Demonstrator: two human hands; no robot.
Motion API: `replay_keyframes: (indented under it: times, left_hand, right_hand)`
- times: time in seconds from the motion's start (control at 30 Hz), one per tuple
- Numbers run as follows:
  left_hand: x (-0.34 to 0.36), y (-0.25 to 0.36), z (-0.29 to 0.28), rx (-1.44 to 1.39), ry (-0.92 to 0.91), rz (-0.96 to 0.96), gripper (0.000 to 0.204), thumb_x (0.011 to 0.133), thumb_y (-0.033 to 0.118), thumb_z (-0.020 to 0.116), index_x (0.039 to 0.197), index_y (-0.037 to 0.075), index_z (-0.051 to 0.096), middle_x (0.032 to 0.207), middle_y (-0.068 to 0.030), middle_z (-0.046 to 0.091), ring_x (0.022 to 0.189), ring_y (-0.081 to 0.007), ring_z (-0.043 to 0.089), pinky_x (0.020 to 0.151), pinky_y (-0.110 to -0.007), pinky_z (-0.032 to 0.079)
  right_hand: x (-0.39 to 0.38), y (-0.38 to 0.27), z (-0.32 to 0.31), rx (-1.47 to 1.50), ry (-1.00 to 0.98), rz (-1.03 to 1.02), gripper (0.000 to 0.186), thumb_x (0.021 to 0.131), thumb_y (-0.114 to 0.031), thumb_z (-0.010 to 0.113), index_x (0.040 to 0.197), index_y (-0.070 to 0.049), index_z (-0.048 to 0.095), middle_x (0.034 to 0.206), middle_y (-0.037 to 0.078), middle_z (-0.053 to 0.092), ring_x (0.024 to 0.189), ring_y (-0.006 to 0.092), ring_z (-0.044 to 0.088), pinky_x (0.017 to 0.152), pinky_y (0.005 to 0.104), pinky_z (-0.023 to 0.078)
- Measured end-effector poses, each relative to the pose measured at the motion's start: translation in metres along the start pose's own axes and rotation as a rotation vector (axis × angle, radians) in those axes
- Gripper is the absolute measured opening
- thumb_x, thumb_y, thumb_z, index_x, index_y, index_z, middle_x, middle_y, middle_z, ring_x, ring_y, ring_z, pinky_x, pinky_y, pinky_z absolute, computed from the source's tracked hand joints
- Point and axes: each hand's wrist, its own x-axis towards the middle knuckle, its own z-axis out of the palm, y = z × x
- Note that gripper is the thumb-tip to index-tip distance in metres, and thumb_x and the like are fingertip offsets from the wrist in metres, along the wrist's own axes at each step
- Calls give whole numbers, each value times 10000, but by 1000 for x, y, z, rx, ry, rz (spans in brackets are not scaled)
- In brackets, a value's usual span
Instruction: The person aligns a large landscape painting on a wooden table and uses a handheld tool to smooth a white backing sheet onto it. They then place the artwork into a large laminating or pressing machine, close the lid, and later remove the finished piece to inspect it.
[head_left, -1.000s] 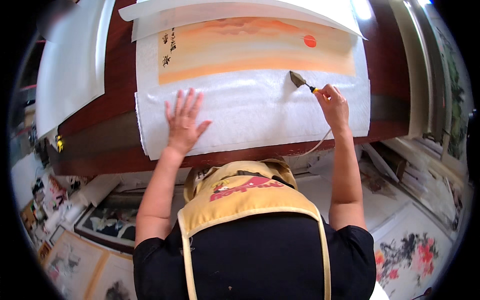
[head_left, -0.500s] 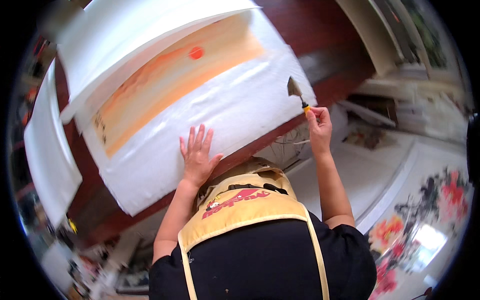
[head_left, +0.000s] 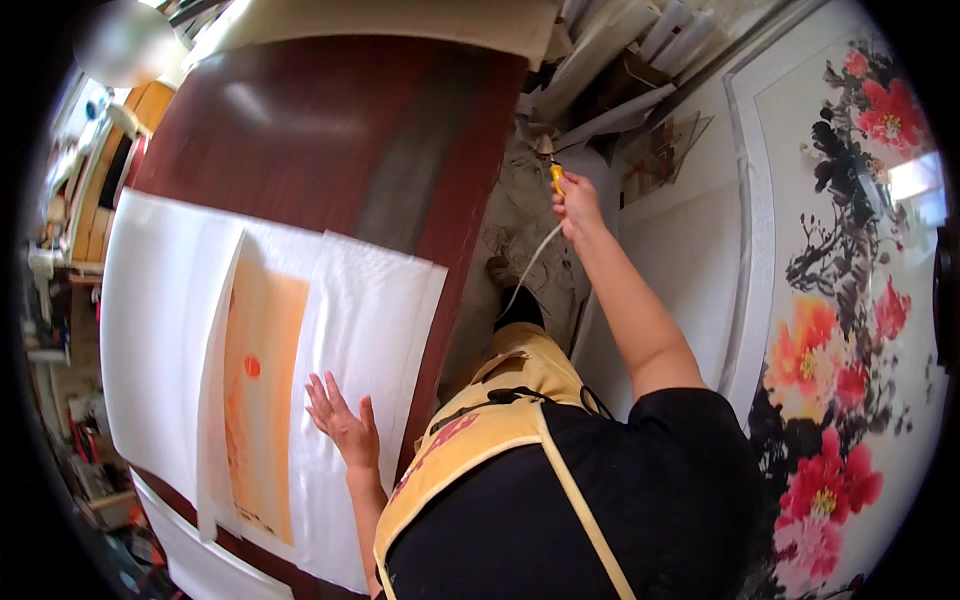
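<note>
My right hand (head_left: 578,205) grips the yellow handle of a small electric iron (head_left: 556,175), held out past the table's right edge. Its narrow metal head points away from me, and a pale cord (head_left: 537,252) trails down from the handle. My left hand (head_left: 345,420) is open, fingers spread, over the white sheet (head_left: 372,305) on the table; whether the palm presses on it I cannot tell. Left of that hand lies an orange painting (head_left: 265,420) with a red sun. White paper (head_left: 165,330) folds over the painting's left side.
The dark red table (head_left: 290,130) reaches away from me, with a beige covering (head_left: 400,22) across its far end. Rolled papers (head_left: 600,60) stand beyond the right edge. A large framed flower painting (head_left: 745,250) stands on the right. Shelves with assorted goods line the far left.
My view has turned to the right, so the table now runs lengthwise ahead. My right hand has carried the iron out beyond the table's edge. My left hand remains over the white sheet.
</note>
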Motion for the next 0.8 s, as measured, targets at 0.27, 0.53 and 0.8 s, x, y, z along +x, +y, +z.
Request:
replay_keyframes:
  times: [0.27,0.53,0.8]
  left_hand:
    - [108,147,67,-346,83,-159,589,1064,406,473,1463,-28,450,1526,-238,413,1426,-386,368,1178,-464,275]
    - [86,190,70,-900,406,-1144,455,1055,388,520,1357,47,512,1302,-49,543,1190,-171,490,1028,-386,390]
    - [20,177,76,-1529,1392,-1644,933,945,336,675,1577,10,72,1591,-195,202,1462,-376,261,1145,-527,336]
  right_hand:
    - [257,-3,53,108,69,335,194,1037,-129,495,1116,5,610,891,111,657,645,165,584,487,294,499]
    - [443,16,106,204,-125,417,377,1052,-317,498,1300,-41,564,1136,81,625,913,217,569,747,355,506]
    - [515,7,98,-336,-301,428,327,1051,-284,483,1267,-67,599,1116,52,663,871,198,607,717,344,504]
